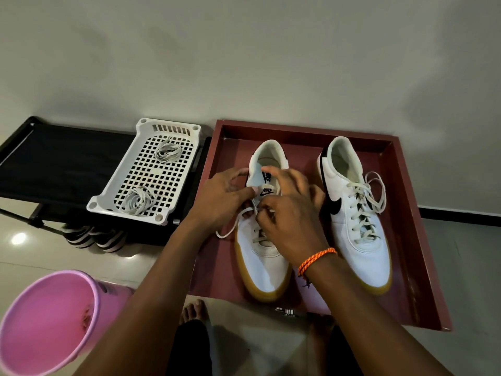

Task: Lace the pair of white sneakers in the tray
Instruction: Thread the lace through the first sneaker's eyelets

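On sneaker tongue (267,190) under hands: "NIKE"

Two sneakers stand side by side in the tray (401,226) on the floor: the left sneaker (264,264) under both hands, the right sneaker (360,240) beside it. Left of the tray, a basket (113,196) holding two lace bundles sits on a rack (59,161); nearer, a bucket (46,316).

two white sneakers (360,213) in maroon tray (423,267)
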### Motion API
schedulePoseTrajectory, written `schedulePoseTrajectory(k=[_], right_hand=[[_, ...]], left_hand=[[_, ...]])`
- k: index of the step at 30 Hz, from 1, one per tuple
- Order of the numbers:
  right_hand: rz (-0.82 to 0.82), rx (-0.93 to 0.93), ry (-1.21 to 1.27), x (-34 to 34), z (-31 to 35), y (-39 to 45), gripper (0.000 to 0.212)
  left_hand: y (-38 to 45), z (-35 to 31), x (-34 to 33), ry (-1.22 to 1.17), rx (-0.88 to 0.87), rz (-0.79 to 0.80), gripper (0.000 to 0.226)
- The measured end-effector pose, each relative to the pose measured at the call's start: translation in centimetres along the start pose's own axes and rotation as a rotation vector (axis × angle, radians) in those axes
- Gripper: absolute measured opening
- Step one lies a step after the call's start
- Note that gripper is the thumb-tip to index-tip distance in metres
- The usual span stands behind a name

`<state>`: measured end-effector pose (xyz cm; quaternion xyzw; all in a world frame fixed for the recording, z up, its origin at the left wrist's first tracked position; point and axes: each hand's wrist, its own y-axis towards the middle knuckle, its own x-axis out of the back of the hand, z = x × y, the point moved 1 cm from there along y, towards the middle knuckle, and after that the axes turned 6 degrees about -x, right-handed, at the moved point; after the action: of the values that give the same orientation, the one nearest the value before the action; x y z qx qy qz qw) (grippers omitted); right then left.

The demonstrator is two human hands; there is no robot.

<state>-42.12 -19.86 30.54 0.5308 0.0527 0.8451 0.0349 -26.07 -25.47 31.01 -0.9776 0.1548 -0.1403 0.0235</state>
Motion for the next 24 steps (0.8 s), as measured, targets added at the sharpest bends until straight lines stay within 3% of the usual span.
schedulePoseTrajectory(k=[6,12,19,24], right_hand=[[-0.177,-0.097,0.122,1.6,-0.6,0.7,0.015],[-0.015,-0.002,0.002,0.1,0.3,-0.1,0.012],[-0.190,-0.093,0.129,1.6,-0.6,0.6,0.012],[-0.049,-0.025,0.034,0.5,0.1,0.1,0.012]], left_hand=[[0.2,0.4,0.0,0.001,0.013,-0.006,0.032],[0.2,0.3,0.0,0.006,0.003,0.003,0.032],[0.1,-0.1,-0.1,-0.032,0.034,-0.002,0.032],[0.0,-0.2,-0.1,-0.034,0.029,0.006,0.032]])
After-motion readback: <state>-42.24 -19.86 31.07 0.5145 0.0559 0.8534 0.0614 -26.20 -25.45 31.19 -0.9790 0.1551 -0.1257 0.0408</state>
